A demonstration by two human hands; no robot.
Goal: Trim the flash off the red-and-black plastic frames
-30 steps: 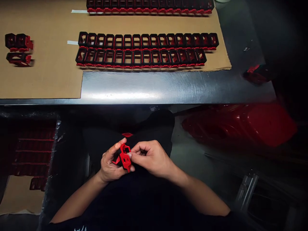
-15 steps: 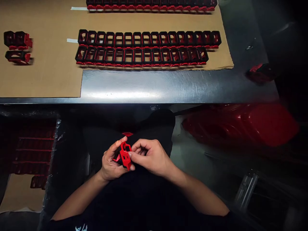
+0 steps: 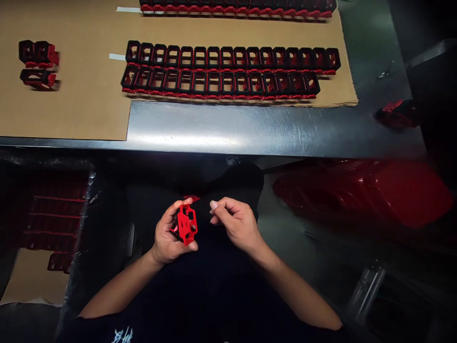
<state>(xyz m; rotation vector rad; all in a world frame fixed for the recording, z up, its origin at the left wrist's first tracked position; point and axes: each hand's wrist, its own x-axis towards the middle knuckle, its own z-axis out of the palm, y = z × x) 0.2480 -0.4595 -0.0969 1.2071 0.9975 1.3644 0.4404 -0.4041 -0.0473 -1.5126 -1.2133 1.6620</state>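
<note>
My left hand (image 3: 167,238) is closed around a red plastic bracket (image 3: 186,225) with cut-out openings, held over my lap. The thumb grips its lower end and the fingers its upper end. A thin red piece (image 3: 192,197) shows just beyond the fingertips; whether it belongs to the bracket I cannot tell. To the right, apart from the bracket, is my right hand (image 3: 238,223). Its thumb and forefinger are pinched and the other fingers curl in; anything between them is too small or hidden to make out.
Rows of black-and-red frames (image 3: 214,83) stand on cardboard (image 3: 89,95) over a metal table (image 3: 214,126). A few more frames (image 3: 38,55) sit at left. Below left is a plastic-lined box (image 3: 91,190) of red-black parts. A glossy red object (image 3: 357,190) lies at right.
My right hand has drawn away from the bracket to the right. The bracket has turned in my left hand and shows its flat face more. The view has shifted slightly.
</note>
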